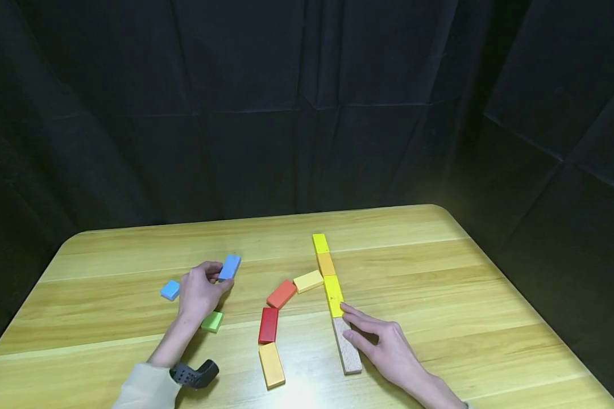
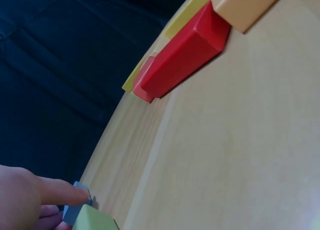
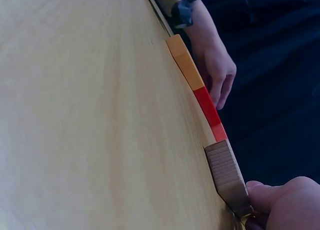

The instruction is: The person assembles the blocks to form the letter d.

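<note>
My left hand (image 1: 202,289) pinches a blue block (image 1: 229,267) between thumb and fingers at the left of the table; the left wrist view shows this blue block (image 2: 76,210) partly hidden behind a green block. My right hand (image 1: 384,343) touches the straight row on its right side. Its index fingertip meets the long yellow block (image 1: 334,295), and the thumb lies by the edge of the bare wooden block (image 1: 347,346). Beyond the yellow one, an orange block (image 1: 326,264) and a small yellow block (image 1: 320,243) continue the row.
Curving left from the row are a pale yellow block (image 1: 308,281), an orange-red block (image 1: 281,293), a red block (image 1: 268,325) and a light orange block (image 1: 272,365). A small blue block (image 1: 170,290) and the green block (image 1: 212,322) lie near my left forearm. Dark cloth (image 1: 245,113) hangs behind.
</note>
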`<state>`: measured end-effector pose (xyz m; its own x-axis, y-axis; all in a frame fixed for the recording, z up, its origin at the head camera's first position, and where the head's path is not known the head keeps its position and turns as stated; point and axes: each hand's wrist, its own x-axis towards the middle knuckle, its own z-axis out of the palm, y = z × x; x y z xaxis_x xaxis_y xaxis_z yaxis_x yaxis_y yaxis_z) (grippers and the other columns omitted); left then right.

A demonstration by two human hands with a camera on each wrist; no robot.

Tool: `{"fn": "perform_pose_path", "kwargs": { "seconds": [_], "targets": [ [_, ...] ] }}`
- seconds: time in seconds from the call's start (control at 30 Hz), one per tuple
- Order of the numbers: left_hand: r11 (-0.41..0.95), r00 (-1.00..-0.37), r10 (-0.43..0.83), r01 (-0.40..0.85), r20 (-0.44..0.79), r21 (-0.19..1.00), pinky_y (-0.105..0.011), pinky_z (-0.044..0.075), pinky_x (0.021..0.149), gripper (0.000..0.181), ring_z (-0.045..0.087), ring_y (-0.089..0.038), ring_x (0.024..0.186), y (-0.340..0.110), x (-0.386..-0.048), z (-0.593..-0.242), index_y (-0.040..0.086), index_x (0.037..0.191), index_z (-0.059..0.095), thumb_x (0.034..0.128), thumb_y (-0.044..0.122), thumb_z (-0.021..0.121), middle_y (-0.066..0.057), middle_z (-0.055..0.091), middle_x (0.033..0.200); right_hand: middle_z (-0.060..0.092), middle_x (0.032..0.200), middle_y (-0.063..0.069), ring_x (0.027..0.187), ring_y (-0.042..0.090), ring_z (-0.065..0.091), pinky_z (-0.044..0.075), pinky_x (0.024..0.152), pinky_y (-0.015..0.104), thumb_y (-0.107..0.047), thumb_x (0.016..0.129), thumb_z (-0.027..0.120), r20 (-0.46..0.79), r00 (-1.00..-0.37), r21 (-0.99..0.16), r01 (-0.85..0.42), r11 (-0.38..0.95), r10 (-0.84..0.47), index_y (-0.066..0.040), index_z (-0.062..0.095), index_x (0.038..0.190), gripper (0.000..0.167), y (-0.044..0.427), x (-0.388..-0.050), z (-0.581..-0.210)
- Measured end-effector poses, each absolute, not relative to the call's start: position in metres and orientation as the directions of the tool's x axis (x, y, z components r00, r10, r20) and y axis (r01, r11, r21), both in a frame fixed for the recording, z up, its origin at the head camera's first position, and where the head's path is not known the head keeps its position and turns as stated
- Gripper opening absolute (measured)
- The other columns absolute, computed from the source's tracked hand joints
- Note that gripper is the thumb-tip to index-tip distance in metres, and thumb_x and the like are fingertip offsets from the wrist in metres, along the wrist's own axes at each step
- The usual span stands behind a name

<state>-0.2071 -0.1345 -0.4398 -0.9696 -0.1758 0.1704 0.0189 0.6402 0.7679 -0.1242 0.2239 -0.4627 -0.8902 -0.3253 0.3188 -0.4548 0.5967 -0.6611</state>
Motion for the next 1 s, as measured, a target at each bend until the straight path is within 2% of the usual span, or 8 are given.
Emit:
{"fn": "perform_pose_path", "kwargs": {
  "seconds": [0.57,0.83,1.0],
  "targets": [
    [0.623,-0.967,-0.137,0.083,0.213,0.777,-0.046,0.058,0.088,0.037,0.070,-0.035,0.100,-0.141,-0.184,-0.434,-0.004,0.118,0.069,0.0846,0.010,0.076,-0.021,0.073,0.110,0.059,0.140,-0.004,0.126,0.019,0.057,0.050,0.102,0.037,-0.024,0.094,0.069,0.316,-0.892,-0.661,-0.451,0.600,-0.323,-0.005,0.069,0.125,0.036,0.225,-0.123,-0.462],
    [0.616,-0.966,-0.088,0.138,0.241,0.776,-0.047,0.059,0.086,0.034,0.073,-0.032,0.098,-0.136,-0.168,-0.432,-0.001,0.116,0.071,0.0837,0.009,0.078,-0.018,0.074,0.108,0.060,0.140,-0.003,0.126,0.019,0.057,0.050,0.102,0.036,-0.023,0.094,0.070,0.330,-0.885,-0.655,-0.466,0.594,-0.330,-0.004,0.070,0.124,0.035,0.225,-0.124,-0.463],
    [0.600,-0.962,-0.060,0.178,0.266,0.780,-0.043,0.060,0.085,0.031,0.073,-0.028,0.097,-0.130,-0.155,-0.428,0.002,0.112,0.073,0.0813,0.007,0.080,-0.013,0.075,0.106,0.060,0.140,-0.003,0.126,0.019,0.057,0.050,0.102,0.037,-0.023,0.094,0.069,0.332,-0.881,-0.651,-0.473,0.594,-0.337,-0.004,0.069,0.124,0.036,0.225,-0.125,-0.463]
  ]
}}
